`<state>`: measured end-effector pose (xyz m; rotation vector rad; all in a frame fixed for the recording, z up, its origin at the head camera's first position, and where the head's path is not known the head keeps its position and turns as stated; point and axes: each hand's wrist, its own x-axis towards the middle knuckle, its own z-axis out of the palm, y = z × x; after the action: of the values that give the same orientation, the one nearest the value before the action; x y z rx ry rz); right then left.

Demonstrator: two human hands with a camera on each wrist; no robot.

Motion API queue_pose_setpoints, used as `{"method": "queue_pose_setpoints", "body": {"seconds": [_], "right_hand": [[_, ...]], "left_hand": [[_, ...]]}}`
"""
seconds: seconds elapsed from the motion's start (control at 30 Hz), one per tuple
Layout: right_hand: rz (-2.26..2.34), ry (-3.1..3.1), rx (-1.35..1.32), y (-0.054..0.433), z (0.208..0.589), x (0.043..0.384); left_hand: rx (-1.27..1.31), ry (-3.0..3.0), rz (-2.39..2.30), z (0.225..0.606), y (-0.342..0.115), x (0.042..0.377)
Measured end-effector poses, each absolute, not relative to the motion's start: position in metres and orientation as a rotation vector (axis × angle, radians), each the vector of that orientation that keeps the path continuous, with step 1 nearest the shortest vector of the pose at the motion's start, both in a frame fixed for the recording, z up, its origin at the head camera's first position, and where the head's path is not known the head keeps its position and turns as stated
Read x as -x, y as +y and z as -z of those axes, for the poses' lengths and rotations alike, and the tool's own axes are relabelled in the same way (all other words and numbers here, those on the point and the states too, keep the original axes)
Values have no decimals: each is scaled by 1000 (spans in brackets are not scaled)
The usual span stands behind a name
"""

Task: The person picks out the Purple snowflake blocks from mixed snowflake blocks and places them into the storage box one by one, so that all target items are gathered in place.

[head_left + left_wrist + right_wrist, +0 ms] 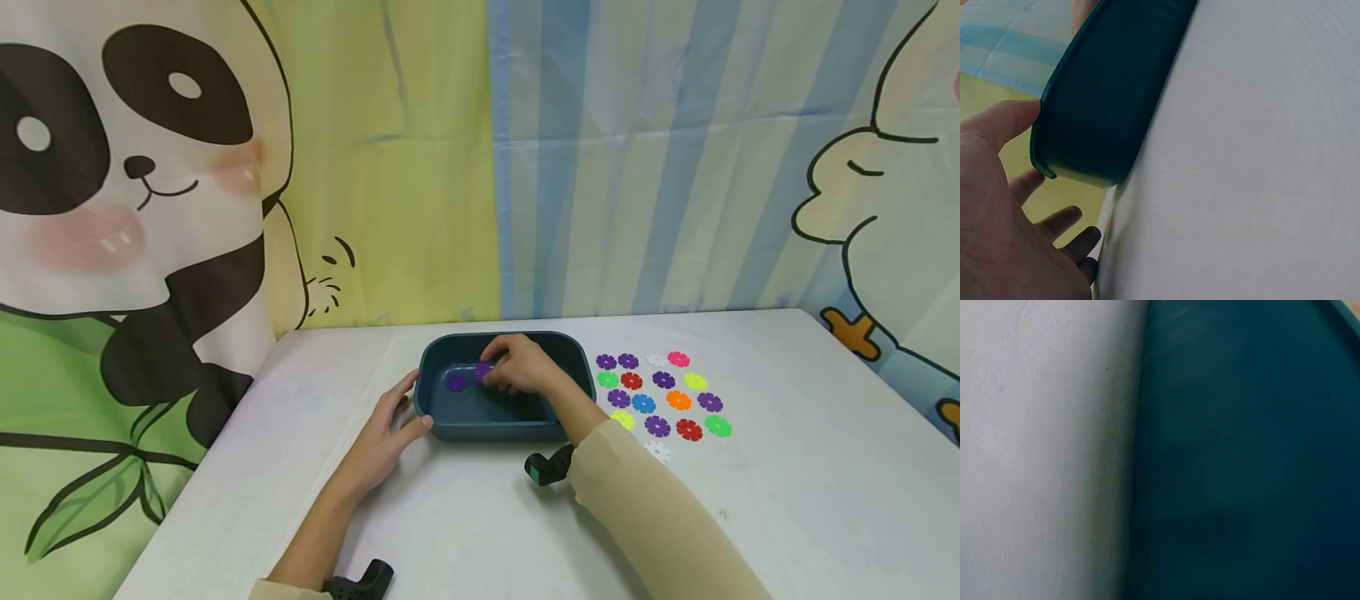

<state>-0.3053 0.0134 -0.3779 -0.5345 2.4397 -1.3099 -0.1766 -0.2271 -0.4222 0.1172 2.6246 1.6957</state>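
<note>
A dark blue-green plastic bin point(495, 432) stands on the white table. My right hand point(521, 364) reaches into it and pinches a purple notched plastic disc point(482, 369) between thumb and fingers. Left of that, another purple disc point(457, 382) lies on the bin's floor. At the bin's left end, my left hand point(386, 437) touches the rim with the thumb and has its fingers spread along the outside. In the left wrist view, the thumb tip meets the bin's edge point(1044, 106) and the lower fingers hang loose. The right wrist view shows the bin's wall point(1241, 456), not the hand.
Right of the bin, several notched discs in various colours lie spread flat, among them an orange disc point(678, 401), a blue disc point(643, 403) and a red disc point(689, 430). A printed curtain point(420, 167) hangs behind the table point(465, 517).
</note>
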Motion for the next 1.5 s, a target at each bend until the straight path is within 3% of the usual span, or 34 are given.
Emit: {"method": "queue_pose_setpoints", "body": {"seconds": [0.73,1.5], "right_hand": [[941,2625,594,5,383,307],[869,2678,620,5,381,308]], "left_hand": [[-150,2639,-1701,423,-228,177],[-121,2638,-1692,419,-226,177]]}}
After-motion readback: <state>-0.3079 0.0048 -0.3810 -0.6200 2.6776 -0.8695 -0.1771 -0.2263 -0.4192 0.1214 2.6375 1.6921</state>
